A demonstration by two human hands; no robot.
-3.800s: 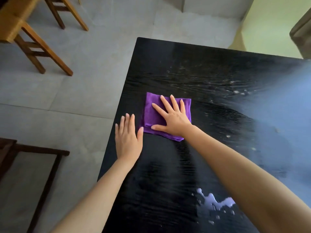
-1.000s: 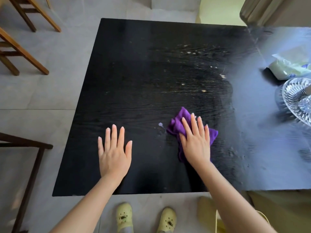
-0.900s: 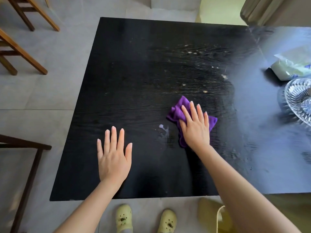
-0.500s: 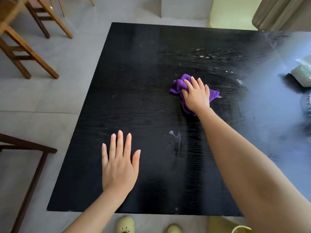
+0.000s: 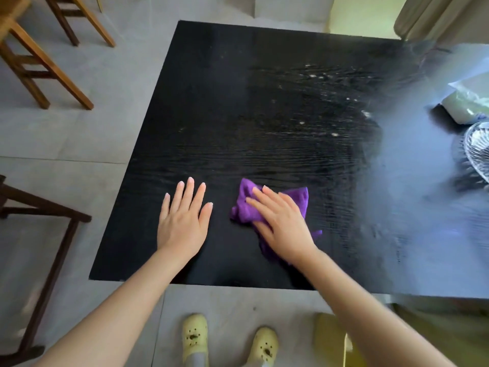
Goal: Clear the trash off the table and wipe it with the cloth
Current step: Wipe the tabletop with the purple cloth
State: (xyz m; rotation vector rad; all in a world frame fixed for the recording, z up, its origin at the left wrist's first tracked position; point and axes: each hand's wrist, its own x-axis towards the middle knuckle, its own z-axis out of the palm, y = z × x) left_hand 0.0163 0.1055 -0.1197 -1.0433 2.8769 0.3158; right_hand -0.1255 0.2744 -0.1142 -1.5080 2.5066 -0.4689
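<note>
A crumpled purple cloth (image 5: 296, 198) lies on the black wood-grain table (image 5: 238, 102), near its front edge. My right hand (image 5: 281, 223) presses flat on the cloth, fingers pointing up-left, covering its middle. My left hand (image 5: 185, 218) rests flat on the bare table just left of the cloth, fingers spread, holding nothing. Pale specks and wet streaks (image 5: 330, 107) show on the far right part of the tabletop.
A plastic packet (image 5: 468, 102) and a cut-glass dish (image 5: 477, 149) sit at the table's right edge. Wooden chairs (image 5: 39, 56) stand on the tiled floor to the left, a dark frame (image 5: 47, 234) lower left. My yellow shoes (image 5: 194, 337) are below the front edge.
My right hand has dragged the cloth from the middle of the table back toward the front edge. The small wet smear near the front is gone. My left hand stays flat.
</note>
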